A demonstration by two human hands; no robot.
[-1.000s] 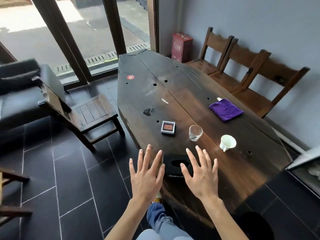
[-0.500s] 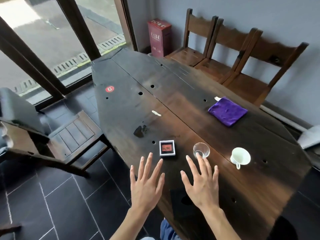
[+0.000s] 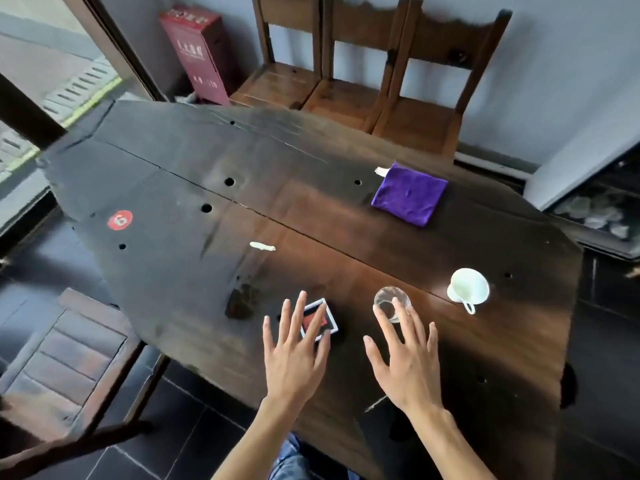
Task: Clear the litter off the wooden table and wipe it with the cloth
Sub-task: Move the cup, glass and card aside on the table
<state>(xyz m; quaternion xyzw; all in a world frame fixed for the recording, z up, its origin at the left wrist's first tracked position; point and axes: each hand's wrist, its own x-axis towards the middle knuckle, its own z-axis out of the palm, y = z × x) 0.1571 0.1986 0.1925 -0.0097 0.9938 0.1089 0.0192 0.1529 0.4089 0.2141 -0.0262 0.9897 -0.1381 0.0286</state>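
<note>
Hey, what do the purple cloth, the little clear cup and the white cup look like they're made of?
Purple cloth: soft plush fabric, probably microfibre, given its velvety sheen. Clear cup: apparently glass, since the table shows through. White cup: likely glazed ceramic or porcelain, opaque and glossy.

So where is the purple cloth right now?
In the head view, the folded purple cloth lies on the far right part of the dark wooden table, near the wooden chairs, beyond the white cup, untouched by either hand.
</note>
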